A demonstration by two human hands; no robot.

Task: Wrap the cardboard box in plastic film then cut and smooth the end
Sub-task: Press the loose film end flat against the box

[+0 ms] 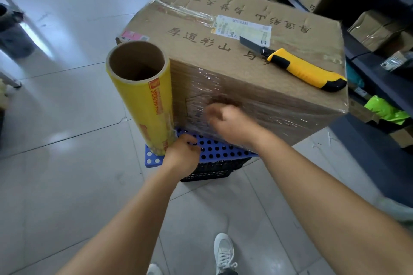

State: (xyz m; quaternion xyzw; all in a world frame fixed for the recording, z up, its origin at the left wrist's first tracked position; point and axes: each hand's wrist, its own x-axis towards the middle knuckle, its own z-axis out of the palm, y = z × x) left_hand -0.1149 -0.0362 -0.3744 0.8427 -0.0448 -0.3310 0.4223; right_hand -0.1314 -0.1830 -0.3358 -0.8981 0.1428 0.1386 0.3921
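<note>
Standing over the work: shoe (224, 252) on the tiled floor (67, 185), both forearms reaching forward and down.
Left hand (182, 154): grip closed round the bottom end of the film roll (143, 100), fingers curled under it; the roll stands upright, just beside the near left corner of the cardboard box (223, 56).
Right hand (225, 123): blurred with motion; it lies against the near face of the box over the plastic film (201, 87). Whether the fingers are flat or pinching the film, I cannot tell.
Box: sits on a blue perforated board (214, 149) over a black crate (214, 169); film already covers the near face and shows wrinkled on the top at the far left corner.
Knife (301, 67): yellow-handled, blade out, lying untouched on the box top toward the near right edge.
Shelves (368, 29): further cartons, right of the box.
Step in hand, as I judge it: laying and pressing film onto the near face.
Doing it well: keep the roll upright and tight against the corner so the film stays taut; sweep the flat of the hand away from the roll to push out creases.
Caution: avoid jolting the box while the open knife rests on top.
</note>
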